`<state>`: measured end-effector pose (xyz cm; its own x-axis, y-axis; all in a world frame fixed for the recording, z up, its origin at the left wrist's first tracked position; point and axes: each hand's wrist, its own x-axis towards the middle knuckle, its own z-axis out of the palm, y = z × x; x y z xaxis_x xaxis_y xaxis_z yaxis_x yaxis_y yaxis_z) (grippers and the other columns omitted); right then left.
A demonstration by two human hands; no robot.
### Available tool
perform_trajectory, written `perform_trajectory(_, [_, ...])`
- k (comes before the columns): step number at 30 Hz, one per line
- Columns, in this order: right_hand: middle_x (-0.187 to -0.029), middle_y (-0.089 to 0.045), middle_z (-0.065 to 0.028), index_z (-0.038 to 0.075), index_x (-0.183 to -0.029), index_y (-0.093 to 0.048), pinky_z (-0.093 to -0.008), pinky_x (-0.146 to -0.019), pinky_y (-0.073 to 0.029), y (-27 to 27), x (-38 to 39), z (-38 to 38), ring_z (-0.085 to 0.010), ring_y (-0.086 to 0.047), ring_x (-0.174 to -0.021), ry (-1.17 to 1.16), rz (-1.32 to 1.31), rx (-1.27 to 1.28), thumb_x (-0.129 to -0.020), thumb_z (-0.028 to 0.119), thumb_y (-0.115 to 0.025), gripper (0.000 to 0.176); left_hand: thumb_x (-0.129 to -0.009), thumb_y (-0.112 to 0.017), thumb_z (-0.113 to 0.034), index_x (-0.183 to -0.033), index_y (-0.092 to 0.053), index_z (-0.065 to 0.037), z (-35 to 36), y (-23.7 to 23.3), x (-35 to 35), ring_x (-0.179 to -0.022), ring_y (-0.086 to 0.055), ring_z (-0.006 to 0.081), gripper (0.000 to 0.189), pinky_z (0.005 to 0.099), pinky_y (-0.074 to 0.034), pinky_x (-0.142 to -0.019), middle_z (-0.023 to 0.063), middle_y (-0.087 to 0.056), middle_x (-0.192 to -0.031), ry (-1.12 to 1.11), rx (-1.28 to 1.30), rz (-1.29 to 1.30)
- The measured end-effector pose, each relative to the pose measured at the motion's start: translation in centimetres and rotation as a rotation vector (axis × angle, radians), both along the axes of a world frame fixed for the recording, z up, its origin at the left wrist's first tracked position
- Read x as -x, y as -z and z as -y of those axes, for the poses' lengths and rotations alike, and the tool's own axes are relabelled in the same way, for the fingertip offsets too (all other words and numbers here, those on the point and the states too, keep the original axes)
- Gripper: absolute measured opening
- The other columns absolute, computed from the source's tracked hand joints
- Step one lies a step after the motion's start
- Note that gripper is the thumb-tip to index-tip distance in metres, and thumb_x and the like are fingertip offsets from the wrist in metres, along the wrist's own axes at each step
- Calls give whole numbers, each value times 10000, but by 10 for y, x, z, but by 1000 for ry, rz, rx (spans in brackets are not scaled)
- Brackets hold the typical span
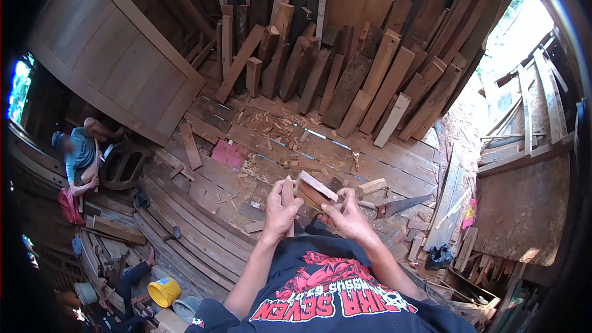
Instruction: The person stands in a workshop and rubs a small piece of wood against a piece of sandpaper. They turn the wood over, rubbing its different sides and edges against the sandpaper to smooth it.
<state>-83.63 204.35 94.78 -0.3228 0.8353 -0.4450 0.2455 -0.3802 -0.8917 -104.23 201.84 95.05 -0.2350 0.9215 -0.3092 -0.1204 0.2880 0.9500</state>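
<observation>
In front of my chest, my right hand [349,214] is closed on the near end of a short wooden block [318,186], with a pale, rough top edge and a reddish-brown side. My left hand [283,208] is closed around a narrow wooden strip [288,192], which sticks up past the fingers and shows again below the palm. The left fingertips are right at the block's far end. Just beyond my right hand lies a handsaw [404,205] with a reddish handle, and a light wood offcut [372,186] is beside it.
Wood chips [277,126] litter the plank floor. Upright boards [351,86] lean along the far wall. A large wooden panel [111,55] stands at left, near a crouching person [80,154]. Stacked long planks [191,222] and a yellow bucket [164,292] are at lower left.
</observation>
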Motion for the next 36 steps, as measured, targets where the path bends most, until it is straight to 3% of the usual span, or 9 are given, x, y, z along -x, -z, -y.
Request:
perform_trajectory(9, [-901, -744, -83, 24, -1553, -289, -224, -504, -391, 1, 0, -3, -59, -620, -666, -49, -341, 169, -1026, 385, -681, 749, -895, -731, -102, -1438, -532, -69, -1, -6, 7, -746, -604, 59, 579, 215, -494, -535, 33, -654, -1183, 83, 72, 247])
perform_trajectory(13, [-1004, -737, -103, 55, -1536, -358, -217, -501, -395, -31, -5, -15, -78, -675, -720, -180, -235, 265, -1022, 380, -686, 691, -928, -748, -145, -1411, -549, -71, -3, -11, 7, -699, -582, 45, 528, 211, -480, -529, 19, -660, -1087, 91, 54, 264])
perform_trajectory(16, [-855, -734, -67, 102, -1508, -414, -222, -490, -387, -27, 0, -9, -63, -577, -588, -154, -229, 198, -1050, 328, -648, 561, -924, -791, -170, -1377, -568, -68, -7, -18, 4, -732, -584, 44, 515, 208, -478, -541, 7, -661, -1048, 102, 77, 79])
perform_trajectory(19, [-980, -730, -78, 90, -1504, -426, -237, -537, -457, -23, 4, -1, -75, -614, -669, -181, -153, 34, -1050, 327, -645, 557, -917, -820, -179, -1352, -578, -59, -5, -11, 3, -766, -590, 45, 512, 212, -479, -561, -3, -665, -1016, 66, 17, 60])
perform_trajectory(20, [-1157, -689, -88, 76, -1511, -432, -265, -639, -536, -17, 7, 2, -101, -651, -801, -155, -127, -87, -1056, 338, -636, 563, -917, -821, -176, -1336, -590, -55, -6, -12, 2, -770, -592, 46, 492, 214, -481, -567, -5, -666, -1009, 50, 0, 47])
perform_trajectory(23, [-1246, -647, -111, 13, -1474, -484, -304, -777, -563, -14, 8, 1, -136, -674, -952, -76, -203, -113, -1042, 356, -662, 580, -921, -820, -173, -1284, -628, -43, -6, -14, 2, -777, -597, 46, 431, 218, -485, -585, -7, -672, -995, 20, -32, 21])
perform_trajectory(26, [-1201, -658, -98, 6, -1461, -508, -298, -825, -556, -21, 4, -5, -137, -666, -949, -9, -380, 133, -1053, 394, -640, 578, -928, -810, -168, -1231, -662, -32, -4, -12, 6, -784, -609, 46, 363, 217, -485, -589, -1, -686, -1000, 40, -9, 17])
perform_trajectory(31, [-1130, -689, -113, -4, -1400, -554, -295, -845, -548, -23, 4, -6, -163, -678, -980, -110, -178, 46, -1046, 386, -652, 536, -941, -762, -133, -1245, -656, -17, -2, -15, 10, -804, -666, 67, 342, 202, -469, -538, 18, -703, -1021, 76, 63, 58])
perform_trajectory(36, [-1114, -709, -163, -14, -1304, -597, -373, -840, -552, -8, 4, -3, -216, -689, -988, -74, -73, -154, -1023, 359, -687, 476, -953, -734, -182, -1306, -616, -12, -3, -29, 6, -749, -669, 69, 409, 186, -449, -499, 25, -695, -1011, 6, 95, 385])
